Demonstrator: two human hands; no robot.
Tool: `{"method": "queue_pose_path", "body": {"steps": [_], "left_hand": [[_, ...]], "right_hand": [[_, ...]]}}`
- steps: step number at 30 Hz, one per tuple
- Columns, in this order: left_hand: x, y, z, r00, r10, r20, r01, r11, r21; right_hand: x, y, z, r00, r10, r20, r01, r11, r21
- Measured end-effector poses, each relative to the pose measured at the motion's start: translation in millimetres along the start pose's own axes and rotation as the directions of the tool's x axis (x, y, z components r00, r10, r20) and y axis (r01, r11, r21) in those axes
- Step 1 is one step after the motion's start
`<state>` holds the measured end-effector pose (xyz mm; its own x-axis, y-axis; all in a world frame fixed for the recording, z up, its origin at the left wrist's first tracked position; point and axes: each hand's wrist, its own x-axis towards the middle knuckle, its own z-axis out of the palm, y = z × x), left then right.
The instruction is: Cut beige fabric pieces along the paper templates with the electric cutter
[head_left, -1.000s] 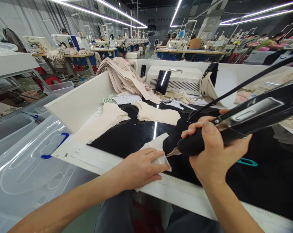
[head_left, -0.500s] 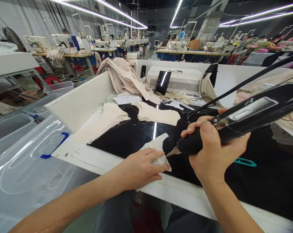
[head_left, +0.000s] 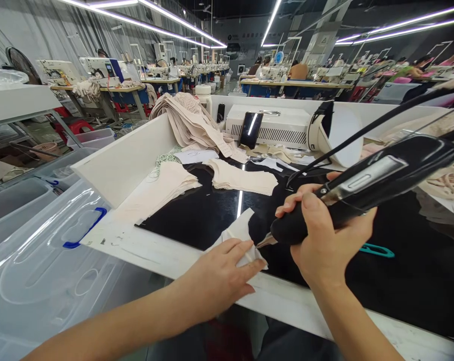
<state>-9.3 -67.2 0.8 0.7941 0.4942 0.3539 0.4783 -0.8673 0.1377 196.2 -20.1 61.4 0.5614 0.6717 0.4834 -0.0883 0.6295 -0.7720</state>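
A small white fabric piece lies on the shiny black board close to the table's front edge. My left hand presses it down, with bent fingers over its lower end. In my right hand is a black corded hand tool with a narrow metal tip. That tip points left and meets, or nearly meets, the fabric edge beside my left fingertips. Behind are two stacks of cream cut fabric pieces, the left stack and the middle stack.
A turquoise loop-shaped tool lies right of my right hand. At the back stand a phone, a white vented box and a heap of beige fabric strips. The tool's cord crosses the right side. Clear bins stand left.
Both hands stay at the white piece. My right hand and the tool have shifted slightly left in view, and my left hand sits a little lower on the fabric.
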Motion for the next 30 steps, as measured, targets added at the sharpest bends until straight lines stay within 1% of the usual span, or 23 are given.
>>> {"method": "queue_pose_path", "body": {"steps": [3,5,8,11,14,17,20,26,30], "left_hand": [[-3.1,12.4,-6.7,0.999,-0.015,-0.038,0.015,1.0,0.014],[-2.1,12.1,-10.5,0.999,0.001,-0.045,0.0,1.0,0.017],[4.0,0.1,-11.0,0.999,0.042,-0.026,-0.042,0.999,-0.009],[11.6,-16.9,-5.5,0.994,0.106,-0.027,-0.108,0.992,-0.06],[15.3,-31.1,0.2,0.989,0.145,-0.023,-0.146,0.987,-0.065],[13.9,-39.9,1.8,0.992,0.127,-0.005,-0.127,0.99,-0.056],[11.1,-44.3,1.5,0.994,0.105,-0.005,-0.106,0.993,-0.056],[11.2,-46.0,6.1,0.995,0.096,0.022,-0.095,0.994,-0.054],[11.6,-45.0,9.1,0.995,0.096,-0.008,-0.096,0.994,-0.059]], "right_hand": [[-4.3,-3.1,-3.9,1.0,0.017,-0.011,-0.017,1.0,0.008],[-6.6,-3.9,-6.5,1.0,0.026,-0.01,-0.025,1.0,0.012],[-8.0,-3.8,-8.7,0.999,0.035,-0.009,-0.035,0.999,0.012],[-7.9,-3.4,-8.6,0.999,0.028,-0.015,-0.028,1.0,0.014],[-7.8,-3.6,-7.5,1.0,0.0,-0.007,0.0,1.0,0.003],[-8.1,-4.3,-6.4,1.0,-0.018,-0.005,0.018,1.0,0.002],[-8.6,-5.3,-5.6,1.0,-0.006,-0.016,0.006,1.0,0.014],[-8.9,-6.4,-5.8,1.0,0.001,-0.021,-0.001,1.0,0.007],[-5.9,-7.0,-2.9,0.999,0.012,-0.042,-0.012,1.0,0.006]]}}
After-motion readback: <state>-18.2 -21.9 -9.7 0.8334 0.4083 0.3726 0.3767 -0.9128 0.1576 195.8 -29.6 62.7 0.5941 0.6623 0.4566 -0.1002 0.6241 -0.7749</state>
